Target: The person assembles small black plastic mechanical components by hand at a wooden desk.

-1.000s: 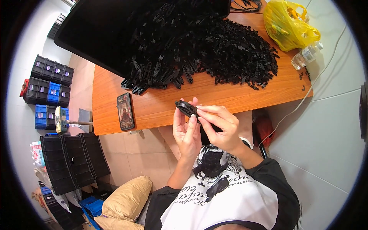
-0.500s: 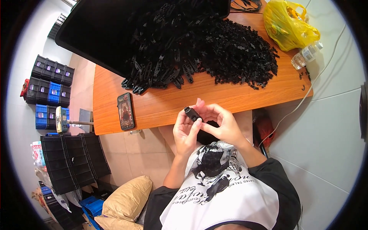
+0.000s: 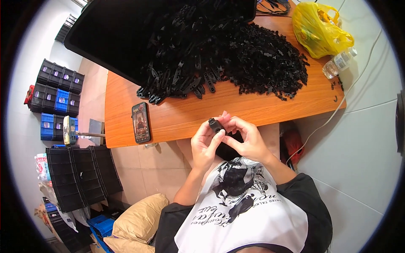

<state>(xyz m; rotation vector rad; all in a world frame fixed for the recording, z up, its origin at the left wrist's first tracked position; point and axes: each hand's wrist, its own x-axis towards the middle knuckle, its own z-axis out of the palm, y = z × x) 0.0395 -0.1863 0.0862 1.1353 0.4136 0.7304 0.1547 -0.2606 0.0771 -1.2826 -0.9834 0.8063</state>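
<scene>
My left hand [image 3: 203,148] and my right hand [image 3: 249,141] meet just off the table's near edge, above my lap. Between them is a small black plastic part [image 3: 216,125], its top end sticking up past my left fingers. My left thumb presses on its lower end, and the right thumb and fingertips close in from the other side. Whether a second small piece is pinched there cannot be made out. Beyond my hands lie a heap of long black plastic parts [image 3: 181,82] and, to its right, a heap of tiny black clips [image 3: 274,67].
A large black tray [image 3: 105,40] lies at the table's far left. A phone [image 3: 141,122] rests on the wooden table [image 3: 177,116]. A yellow bag [image 3: 316,31] and a clear bottle [image 3: 338,63] stand far right, beside a white cable [image 3: 327,120]. Black crates [image 3: 82,177] stand at left.
The whole view has shifted slightly. My hands keep hold of the black part, which is turned a little, with small finger movement only.
</scene>
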